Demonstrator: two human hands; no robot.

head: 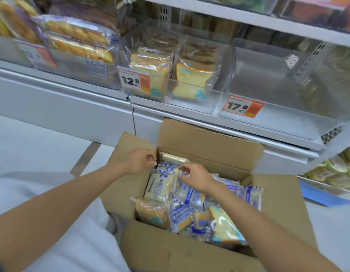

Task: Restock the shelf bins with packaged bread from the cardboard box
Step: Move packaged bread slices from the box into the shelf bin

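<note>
Your left hand (139, 160) and right hand (195, 176) are curled over the far-left corner of the box (199, 144), lower middle of the frame. Each pinches the film along the top of a pack (160, 186), though I can't tell whether it is the same one. Expect it to be light, soft and easily squashed in slick wrap, so lift by the sealed seam or cradle the flat sides toward the bin (268, 81), upper right.

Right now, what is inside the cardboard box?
Bread packets in clear, blue-printed wrappers, piled loosely in the cardboard box. The left hand and right hand reach in at its far corner. Lower layers and the bottom are covered.
</note>
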